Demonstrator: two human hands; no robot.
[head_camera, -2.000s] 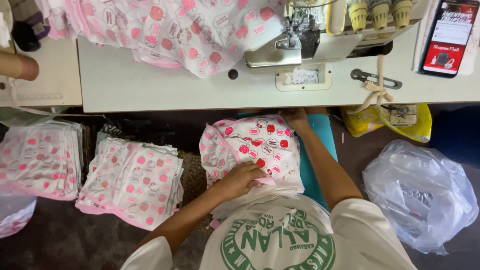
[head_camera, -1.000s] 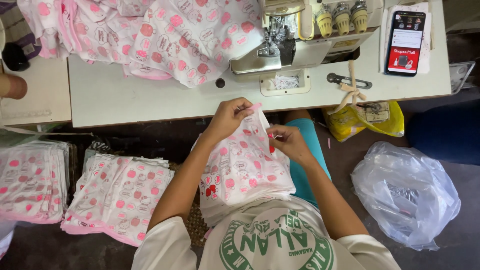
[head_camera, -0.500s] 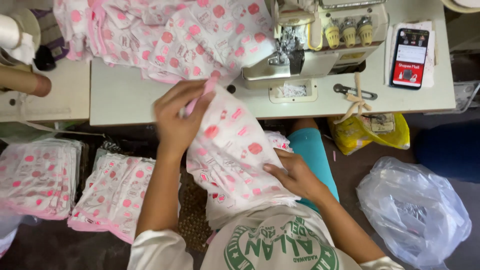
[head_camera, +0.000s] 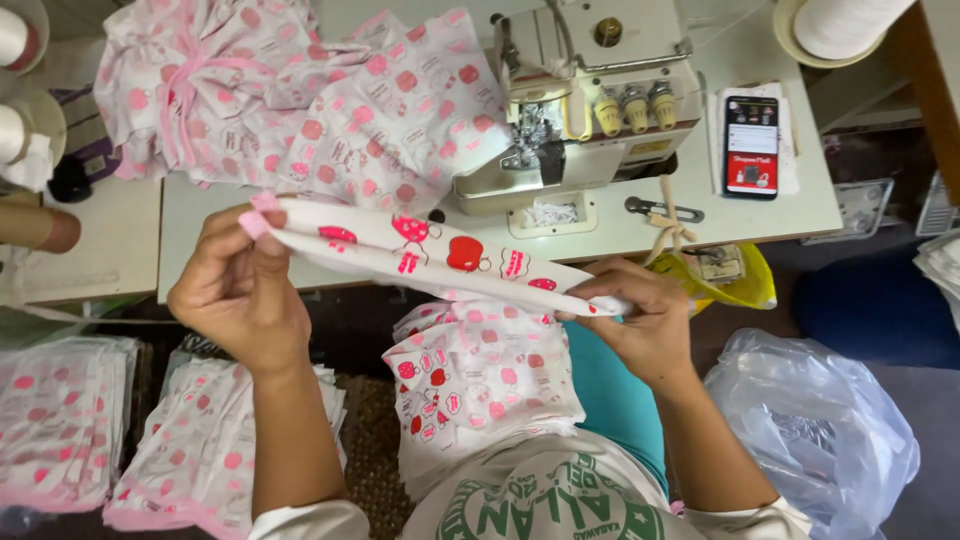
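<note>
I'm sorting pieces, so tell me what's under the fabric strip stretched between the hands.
Under the strip, a stack of printed pieces lies on the lap, beside a teal leg. The left hand and right hand pinch its ends. Anything beneath that stack is covered.

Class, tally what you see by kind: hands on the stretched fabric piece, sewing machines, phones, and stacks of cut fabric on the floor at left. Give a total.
Hands on the fabric piece: 2, left hand and right hand
Sewing machine: 1
Phone: 1
Floor stacks: 2
Total: 6
</note>
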